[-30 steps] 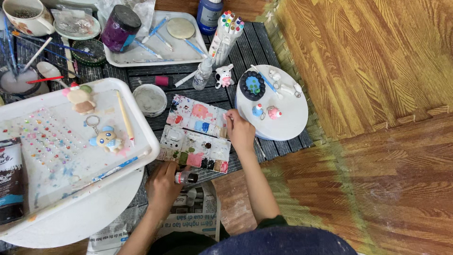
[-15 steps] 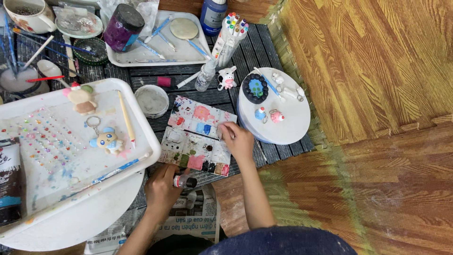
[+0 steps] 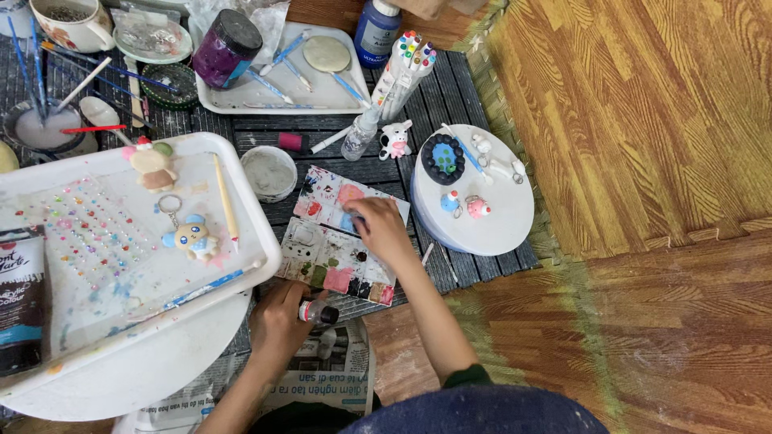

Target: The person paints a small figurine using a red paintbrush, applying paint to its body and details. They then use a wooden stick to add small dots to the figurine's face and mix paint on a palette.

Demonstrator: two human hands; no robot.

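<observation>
Your left hand (image 3: 277, 321) grips a small paint bottle (image 3: 318, 312); it looks light and slick, so hold its body. Your right hand (image 3: 382, 229) presses curled fingers on the paint palette (image 3: 342, 237), holding nothing.

A home craft corner — wooden floor (image 3: 659, 120), paint palette (image 3: 342, 237), brushes (image 3: 32, 64).

Two bare arms are seen from above. No rings, watches or bands are worn on the left hand (image 3: 277, 321) or the right hand (image 3: 382, 231). The fingers are short and small. A bit of dark green sleeve is seen at the top of the right arm. Dark blue cloth is worn lower down, at the bottom edge of the view.
</observation>
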